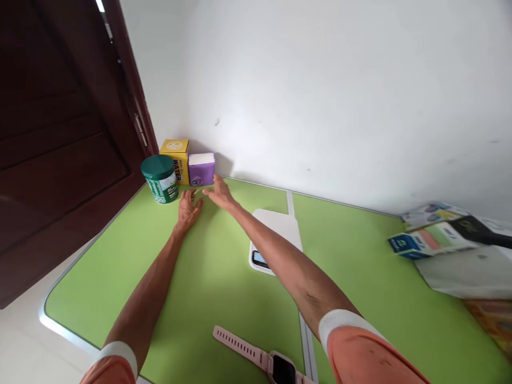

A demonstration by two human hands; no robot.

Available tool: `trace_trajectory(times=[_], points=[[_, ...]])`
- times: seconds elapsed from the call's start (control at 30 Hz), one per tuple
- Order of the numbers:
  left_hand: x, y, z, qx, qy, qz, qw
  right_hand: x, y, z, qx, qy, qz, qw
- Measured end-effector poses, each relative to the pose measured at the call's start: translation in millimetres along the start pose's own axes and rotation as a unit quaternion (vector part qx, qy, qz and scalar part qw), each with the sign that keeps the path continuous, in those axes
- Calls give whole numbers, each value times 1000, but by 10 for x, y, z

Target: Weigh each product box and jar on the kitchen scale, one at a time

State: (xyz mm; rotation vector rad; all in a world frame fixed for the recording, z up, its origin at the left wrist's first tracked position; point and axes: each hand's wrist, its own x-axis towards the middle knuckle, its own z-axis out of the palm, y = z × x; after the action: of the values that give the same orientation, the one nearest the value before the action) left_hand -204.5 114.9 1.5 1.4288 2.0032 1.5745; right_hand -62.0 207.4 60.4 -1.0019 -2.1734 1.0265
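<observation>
Past the scale, the left hand and right hand, loosely open, appear to hold nothing; beyond, by the wall, the purple box looks light, slightly soft, best gripped by both sides.

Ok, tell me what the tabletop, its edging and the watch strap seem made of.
Tabletop: likely smooth green laminate or plastic, judging by its even colour. Edging: probably aluminium, from its silvery shine. Watch strap: soft silicone or rubber, apparently, being matte pink with slots.
</observation>
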Motion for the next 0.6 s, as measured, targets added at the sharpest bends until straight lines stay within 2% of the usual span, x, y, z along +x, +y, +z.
trace_trajectory(times=[0.1,0.23,0.4,0.5,0.6], points=[[-91,143,-76,-31,-20,-1,999,-377,-156,77,19,-25,14,999],[-534,471,-199,-44,-61,36,996,-951,-362,-4,18,-35,-45,998],[-1300,1054,-156,-80,-142,84,983,-1897,-304,-499,54,4,-73,996],[-1647,1425,-5,-102,-218,86,967,-2560,-169,-838,111,43,-45,992],[-1867,1742,240,-120,-290,112,943,-3147,-49,-1092,142,119,1,983]])
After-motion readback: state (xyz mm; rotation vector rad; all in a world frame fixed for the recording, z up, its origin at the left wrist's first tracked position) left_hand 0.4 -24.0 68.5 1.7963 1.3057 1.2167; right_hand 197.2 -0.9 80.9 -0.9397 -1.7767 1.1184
